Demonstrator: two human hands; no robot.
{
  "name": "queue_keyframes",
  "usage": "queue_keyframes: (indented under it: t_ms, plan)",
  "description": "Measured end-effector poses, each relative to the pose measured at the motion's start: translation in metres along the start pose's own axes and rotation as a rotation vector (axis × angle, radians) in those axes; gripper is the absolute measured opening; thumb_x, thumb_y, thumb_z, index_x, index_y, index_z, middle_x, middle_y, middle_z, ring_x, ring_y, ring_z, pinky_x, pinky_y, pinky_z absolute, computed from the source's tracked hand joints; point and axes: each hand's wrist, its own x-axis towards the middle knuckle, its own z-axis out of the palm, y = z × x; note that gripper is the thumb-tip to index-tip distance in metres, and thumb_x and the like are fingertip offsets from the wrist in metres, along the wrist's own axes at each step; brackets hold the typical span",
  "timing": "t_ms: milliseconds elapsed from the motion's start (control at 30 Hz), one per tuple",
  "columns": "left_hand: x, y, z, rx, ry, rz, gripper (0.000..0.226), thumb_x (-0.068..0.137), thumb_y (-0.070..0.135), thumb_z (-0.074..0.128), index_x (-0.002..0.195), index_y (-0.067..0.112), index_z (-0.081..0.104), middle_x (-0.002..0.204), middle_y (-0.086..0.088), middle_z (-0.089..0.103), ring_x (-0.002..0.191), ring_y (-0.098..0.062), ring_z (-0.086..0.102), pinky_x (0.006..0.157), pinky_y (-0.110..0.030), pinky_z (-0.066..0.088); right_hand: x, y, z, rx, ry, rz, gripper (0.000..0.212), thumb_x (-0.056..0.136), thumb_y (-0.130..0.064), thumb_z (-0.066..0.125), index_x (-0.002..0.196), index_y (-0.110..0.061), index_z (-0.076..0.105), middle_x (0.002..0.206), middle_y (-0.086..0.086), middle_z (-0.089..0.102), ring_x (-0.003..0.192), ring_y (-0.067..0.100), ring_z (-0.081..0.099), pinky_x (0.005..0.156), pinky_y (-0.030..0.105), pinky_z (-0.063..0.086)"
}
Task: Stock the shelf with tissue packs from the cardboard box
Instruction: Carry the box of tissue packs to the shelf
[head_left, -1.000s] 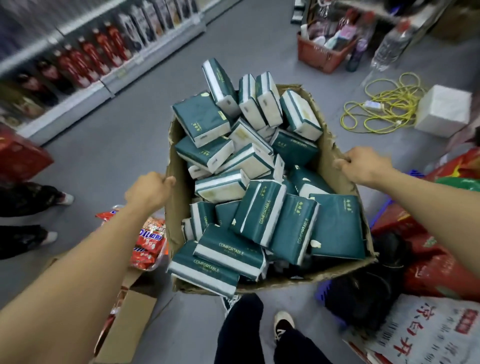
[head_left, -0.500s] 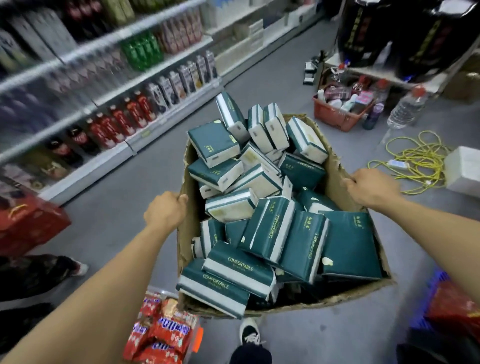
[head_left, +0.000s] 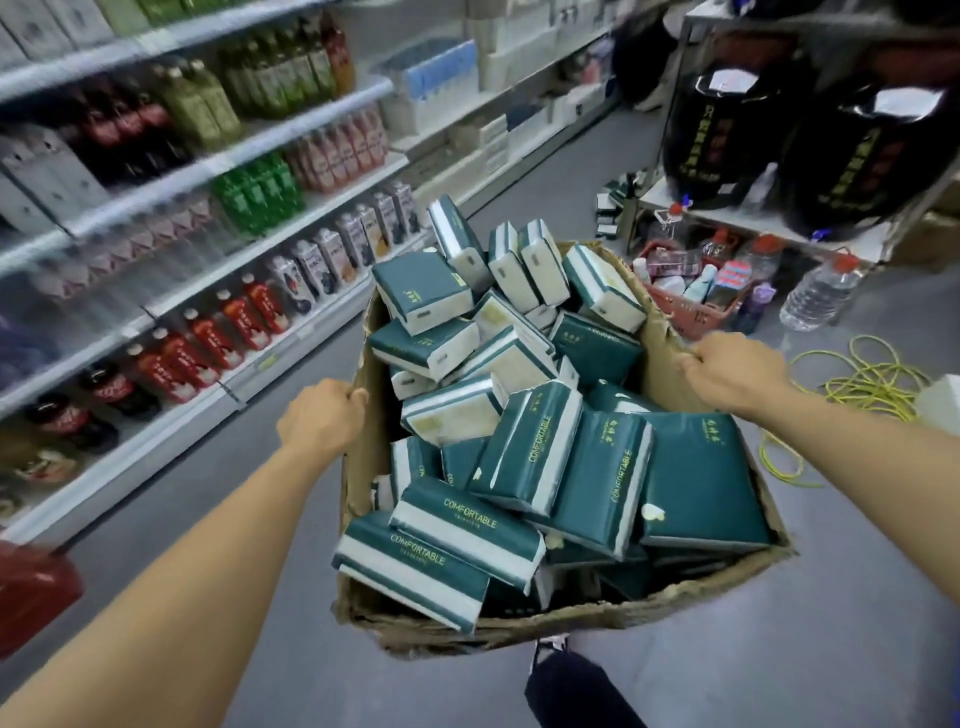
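Head view, only cam. Worn brown cardboard box (head_left: 670, 374) held up off the grey floor (head_left: 779, 649) betw. both arms, heaped past its rim w/ dark green-and-white plastic-wrapped tissue packs (head_left: 530, 457).

- Left hand (head_left: 322, 415): fingers curled tight over box's left wall edge, clamped on the cardboard. Right hand (head_left: 737, 371): same on right wall edge, knuckles up.
- Why so, prob.: grips sit opposite each other abt mid-length, so load balances; box too wide for one hand.
- Packs lie jumbled, some on edge, some flat; far ones lean above the rim. A tilt could spill them, so level carry looks sensible.
- No pack on any shelf yet that can be seen; all task stock is in the box. Judged: transport stage, stocking not begun.
- White metal store shelving w/ bottled and cartoned drinks (head_left: 218, 291) runs along left, near the box but apart.
- Right side: red plastic basket of mixed bottles (head_left: 691, 312) just beyond box's far corner, coiled yellow cable (head_left: 872, 384) on floor.

Hidden / unclear:
- Fingertips of both hands inside the box, not seen.
- Box bottom and lower pack layers covered; count impossible.
- Left shelving motion-blurred, labels unreadable.
- Which shelf takes tissues: can't tell.
- Person's dark trouser leg (head_left: 576, 691) and a shoe partly cut off under box.
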Motion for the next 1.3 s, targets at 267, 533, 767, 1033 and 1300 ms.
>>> queue_keyframes:
  t_ms: [267,533,767,1033,1300]
  plan:
    - [0.184,0.069,-0.011,-0.035,-0.006,0.004,0.045,0.105,0.033,0.041,0.066,0.013,0.050,0.068,-0.006,0.058,0.073,-0.030,0.059,0.071,-0.037,0.048,0.207,-0.032,-0.034,-0.038,-0.008,-0.042,0.034,0.097,-0.039,0.040,0.080,-0.017,0.060,0.099,0.013,0.063,0.099,0.035,0.060,0.074,0.037,0.040]
    - [0.369,0.127,-0.019,0.007,0.054,0.012,0.043,0.105,0.033,0.041,0.070,0.012,0.054,0.069,-0.004,0.057,0.077,-0.030,0.059,0.066,-0.033,0.039,0.393,-0.070,-0.031,-0.045,0.039,-0.071,0.039,0.096,-0.040,0.038,0.067,-0.016,0.048,0.092,0.012,0.066,0.089,0.034,0.063,0.069,0.034,0.041]
    - [0.566,0.171,-0.022,0.034,-0.012,0.102,0.041,0.104,0.031,0.043,0.069,0.012,0.053,0.073,-0.009,0.061,0.081,-0.033,0.062,0.070,-0.036,0.048,0.575,-0.114,-0.033,-0.059,-0.010,-0.031,0.041,0.095,-0.039,0.039,0.064,-0.015,0.049,0.086,0.010,0.063,0.084,0.031,0.062,0.071,0.034,0.044]
    - [0.786,0.254,-0.042,0.047,-0.025,0.154,0.044,0.105,0.032,0.043,0.063,0.018,0.044,0.068,-0.005,0.052,0.078,-0.031,0.058,0.066,-0.035,0.042,0.775,-0.143,-0.053,-0.060,-0.009,0.036,0.041,0.094,-0.043,0.037,0.069,-0.017,0.057,0.083,0.007,0.063,0.080,0.029,0.060,0.070,0.035,0.047]
    - [0.973,0.343,-0.030,0.023,-0.025,0.186,0.044,0.103,0.034,0.046,0.064,0.016,0.049,0.073,-0.013,0.063,0.076,-0.034,0.063,0.072,-0.042,0.054,0.969,-0.147,-0.066,-0.081,0.029,0.045,0.042,0.097,-0.038,0.040,0.070,-0.013,0.059,0.080,0.007,0.061,0.075,0.028,0.055,0.067,0.032,0.041]
